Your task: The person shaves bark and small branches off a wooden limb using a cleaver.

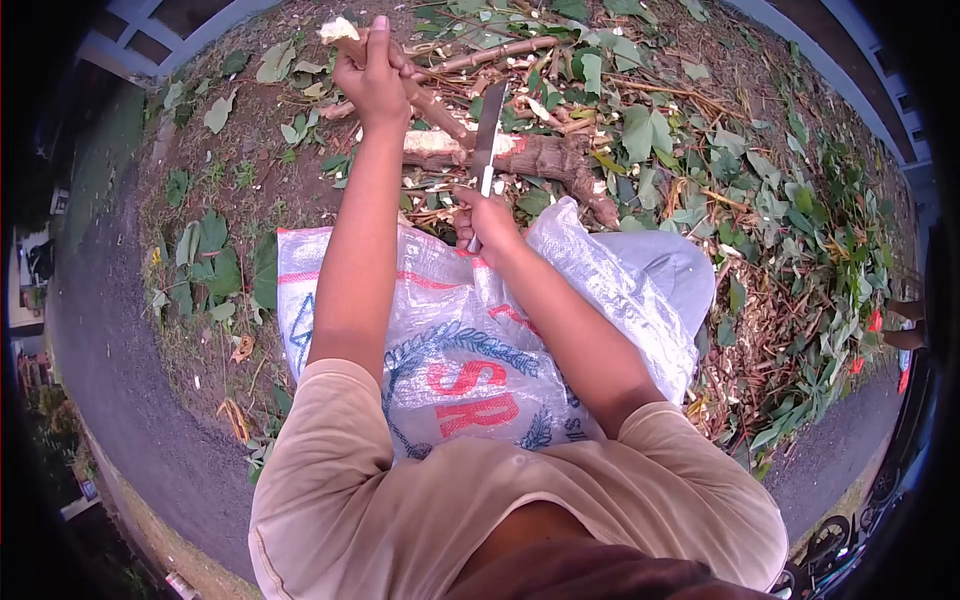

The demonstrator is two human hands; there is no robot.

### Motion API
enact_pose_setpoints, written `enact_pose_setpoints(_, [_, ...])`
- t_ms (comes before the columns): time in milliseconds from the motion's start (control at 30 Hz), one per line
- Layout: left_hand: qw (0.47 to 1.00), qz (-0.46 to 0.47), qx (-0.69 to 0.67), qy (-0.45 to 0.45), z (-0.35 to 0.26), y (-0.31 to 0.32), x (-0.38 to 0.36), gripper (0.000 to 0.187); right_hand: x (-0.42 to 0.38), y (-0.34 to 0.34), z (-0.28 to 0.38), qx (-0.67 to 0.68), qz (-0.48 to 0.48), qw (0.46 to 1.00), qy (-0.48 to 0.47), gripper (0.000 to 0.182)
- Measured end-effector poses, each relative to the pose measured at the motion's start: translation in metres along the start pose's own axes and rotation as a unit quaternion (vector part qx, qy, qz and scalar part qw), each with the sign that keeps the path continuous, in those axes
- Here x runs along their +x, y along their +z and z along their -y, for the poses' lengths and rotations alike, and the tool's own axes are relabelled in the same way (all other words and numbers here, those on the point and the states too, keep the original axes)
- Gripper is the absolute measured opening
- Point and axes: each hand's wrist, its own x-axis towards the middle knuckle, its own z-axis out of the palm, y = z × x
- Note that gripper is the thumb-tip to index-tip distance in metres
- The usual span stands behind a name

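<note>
My left hand [376,82] is closed round a brown stick [435,108] at the top left; its upper end is cut and pale, and its lower end is by a thick log [540,155]. Lower and to the right, my right hand [487,222] grips the handle of a long knife [489,125]. The blade points up and away, crossing over the log. Peeled pale and reddish patches show on the log's bark. Over my lap lies a white woven plastic sack [450,290] with blue and red print.
Green leaves [645,130], cut stems and pale chips cover the soil ahead and to the right. Another branch [490,55] lies beyond the log. Paved road [110,330] curves along the left. A bicycle wheel [828,538] shows at the lower right.
</note>
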Motion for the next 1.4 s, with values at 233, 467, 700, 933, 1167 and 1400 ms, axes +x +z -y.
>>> enact_pose_setpoints(233, [0.981,0.045,0.167,-0.091,-0.018,-0.016,0.014,0.024,-0.003,-0.009,0.027,0.093,0.03,0.995,0.026,0.026])
enact_pose_setpoints(467, [0.998,-0.051,-0.007,-0.028,0.006,0.005,-0.006,0.019,-0.089,-0.004,0.127,0.081,0.116,0.97,-0.199,0.025])
enact_pose_setpoints(700, [0.99,0.102,-0.058,-0.082,-0.003,0.009,-0.003,0.008,-0.002,-0.008,0.007,-0.032,-0.082,0.958,-0.274,0.021])
enact_pose_setpoints(933, [0.999,0.015,0.047,-0.015,-0.003,0.0,-0.004,0.019,0.0,-0.007,0.025,0.081,0.013,0.997,0.008,0.026])
enact_pose_setpoints(1167, [0.993,-0.115,0.027,-0.01,0.009,0.002,-0.01,0.025,-0.062,-0.009,0.096,0.123,0.03,0.981,-0.145,0.024])
enact_pose_setpoints(1400, [0.999,-0.031,0.013,0.013,0.013,0.016,-0.022,0.018,-0.042,0.005,0.083,0.149,-0.045,0.794,-0.587,0.022])
